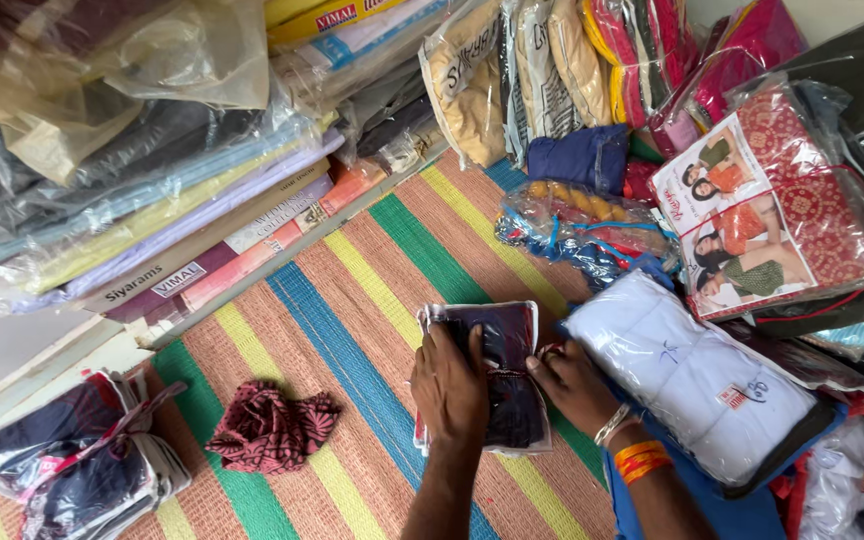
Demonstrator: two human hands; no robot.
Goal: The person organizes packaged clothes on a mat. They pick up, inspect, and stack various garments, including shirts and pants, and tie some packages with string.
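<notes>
Nearest the viewer, left hand (pixel 449 385) lies flat, fingers spread, on a dark garment packet (pixel 492 375) on the striped mat (pixel 352 330). Right hand (pixel 572 383) pinches its right edge. Packet's long axis runs away from them; stacked fabric packs (pixel 192 230) beyond.

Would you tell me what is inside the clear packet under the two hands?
The clear packet holds folded dark maroon cloth. The left hand and right hand cover parts of it, hiding the rest.
</notes>
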